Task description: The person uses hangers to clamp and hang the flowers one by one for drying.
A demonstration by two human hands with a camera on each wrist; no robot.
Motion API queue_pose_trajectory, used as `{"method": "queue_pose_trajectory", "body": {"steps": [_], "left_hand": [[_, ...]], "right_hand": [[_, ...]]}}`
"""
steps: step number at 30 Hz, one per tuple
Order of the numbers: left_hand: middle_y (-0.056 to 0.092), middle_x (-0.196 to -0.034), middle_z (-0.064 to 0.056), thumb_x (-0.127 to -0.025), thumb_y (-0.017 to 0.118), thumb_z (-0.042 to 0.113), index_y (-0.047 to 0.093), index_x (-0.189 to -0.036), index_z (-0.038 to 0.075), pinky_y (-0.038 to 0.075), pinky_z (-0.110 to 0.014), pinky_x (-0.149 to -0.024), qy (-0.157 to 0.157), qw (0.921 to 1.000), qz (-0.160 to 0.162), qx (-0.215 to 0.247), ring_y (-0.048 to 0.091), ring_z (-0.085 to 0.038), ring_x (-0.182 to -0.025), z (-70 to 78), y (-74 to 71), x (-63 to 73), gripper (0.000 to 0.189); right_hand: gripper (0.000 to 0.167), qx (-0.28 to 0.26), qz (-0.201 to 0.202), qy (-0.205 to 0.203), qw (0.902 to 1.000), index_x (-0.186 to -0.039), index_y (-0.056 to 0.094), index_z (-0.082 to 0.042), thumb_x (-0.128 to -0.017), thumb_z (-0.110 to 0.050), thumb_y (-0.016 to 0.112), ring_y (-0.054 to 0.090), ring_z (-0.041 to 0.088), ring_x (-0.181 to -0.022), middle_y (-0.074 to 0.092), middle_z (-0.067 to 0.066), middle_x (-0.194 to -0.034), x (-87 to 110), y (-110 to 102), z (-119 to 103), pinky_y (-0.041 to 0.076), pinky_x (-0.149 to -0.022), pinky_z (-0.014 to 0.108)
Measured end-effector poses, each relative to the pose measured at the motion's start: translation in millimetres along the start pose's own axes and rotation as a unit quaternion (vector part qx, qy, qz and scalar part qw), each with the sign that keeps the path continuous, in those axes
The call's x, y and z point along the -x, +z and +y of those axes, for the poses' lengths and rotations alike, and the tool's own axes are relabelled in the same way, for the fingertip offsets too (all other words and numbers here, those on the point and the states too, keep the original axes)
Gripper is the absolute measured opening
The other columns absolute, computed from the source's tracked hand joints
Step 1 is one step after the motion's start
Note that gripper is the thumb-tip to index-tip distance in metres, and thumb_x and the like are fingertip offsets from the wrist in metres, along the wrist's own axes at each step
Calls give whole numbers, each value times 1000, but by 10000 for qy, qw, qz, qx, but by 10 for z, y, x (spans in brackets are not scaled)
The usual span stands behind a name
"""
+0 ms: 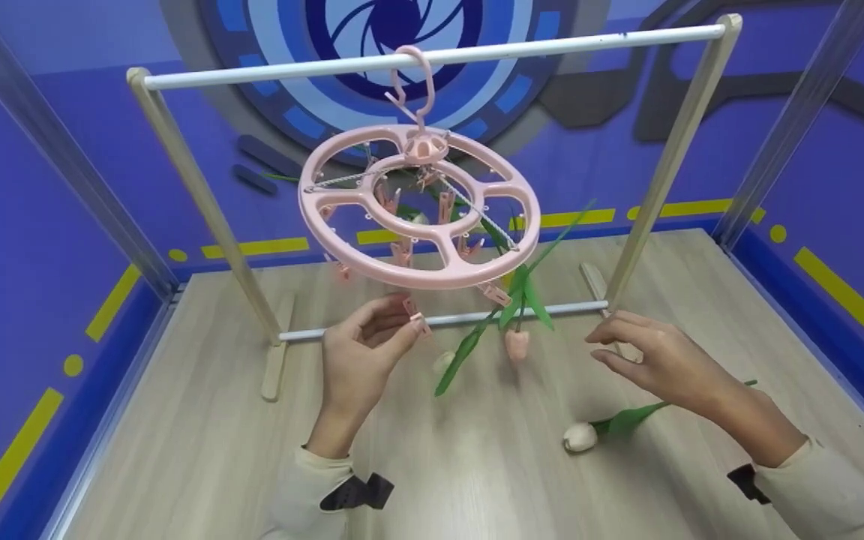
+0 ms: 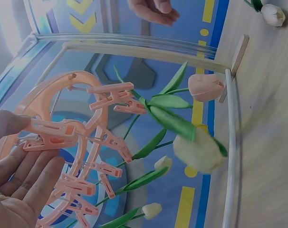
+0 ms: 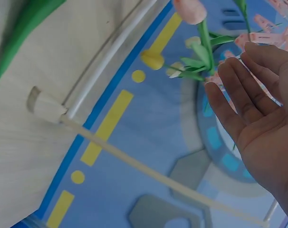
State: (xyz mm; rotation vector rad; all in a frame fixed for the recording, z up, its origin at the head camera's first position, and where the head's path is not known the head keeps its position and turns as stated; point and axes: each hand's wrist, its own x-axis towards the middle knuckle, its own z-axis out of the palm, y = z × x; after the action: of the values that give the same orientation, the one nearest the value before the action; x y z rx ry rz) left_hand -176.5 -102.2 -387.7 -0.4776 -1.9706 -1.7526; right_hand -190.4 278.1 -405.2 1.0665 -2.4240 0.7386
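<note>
A round pink clip hanger [image 1: 421, 277] hangs by its hook from a white rail. My left hand [image 1: 364, 352] pinches a pink clothespin [image 1: 416, 316] between thumb and fingers at the ring's near edge; the clothespin [image 2: 51, 134] also shows in the left wrist view. Artificial tulips hang head down from other clips, among them a pink tulip [image 1: 517, 345] and a white tulip [image 1: 445, 364]. To the right, my right hand [image 1: 653, 356] is held in the air with its fingers loosely bent and nothing in them. Below it, another white tulip [image 1: 579, 437] lies on the table.
A wooden stand's left post [image 1: 207, 202] and right post [image 1: 664, 165] carry the top rail [image 1: 552, 49]. A lower white bar [image 1: 574, 308] joins them near the wooden tabletop [image 1: 199, 450]. Blue printed panels [image 1: 814, 187] surround the table's back and sides.
</note>
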Motion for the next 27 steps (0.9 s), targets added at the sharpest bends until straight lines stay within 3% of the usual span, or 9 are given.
{"method": "queue_pose_trajectory", "body": {"steps": [8, 12, 21, 27], "left_hand": [[78, -109, -13, -89, 85, 1, 75, -120, -6, 64, -36, -88, 47, 9999, 5, 101, 76, -25, -98, 1, 5, -3, 33], [78, -109, -10, -89, 86, 2, 75, -120, -5, 64, -38, -88, 13, 10000, -2, 36, 76, -22, -98, 8, 9, -3, 34], [78, -110, -9, -89, 86, 3, 75, -120, -3, 64, -38, -89, 25, 10000, 15, -63, 76, -21, -99, -2, -2, 8, 34], [77, -110, -10, -89, 86, 1, 75, -121, -4, 63, -36, -89, 22, 10000, 0, 12, 75, -21, -99, 4, -3, 5, 34]], "right_hand": [[35, 140, 25, 407, 9991, -107, 77, -14, -82, 9, 86, 73, 14, -90, 73, -7, -103, 272, -26, 213, 56, -79, 13], [33, 180, -101, 618, 9979, -108, 77, -15, -84, 6, 86, 70, 10, -91, 73, -6, -102, 397, -20, 306, 59, -77, 20], [30, 154, -709, 1310, 9887, -112, 78, -16, -88, -1, 85, 65, 8, -94, 72, -5, -105, 651, -26, 523, 61, -75, 32], [25, 105, -1141, 1682, 9791, -110, 78, -14, -88, -6, 87, 69, 20, -96, 71, -3, -105, 805, -30, 662, 62, -78, 40]]}}
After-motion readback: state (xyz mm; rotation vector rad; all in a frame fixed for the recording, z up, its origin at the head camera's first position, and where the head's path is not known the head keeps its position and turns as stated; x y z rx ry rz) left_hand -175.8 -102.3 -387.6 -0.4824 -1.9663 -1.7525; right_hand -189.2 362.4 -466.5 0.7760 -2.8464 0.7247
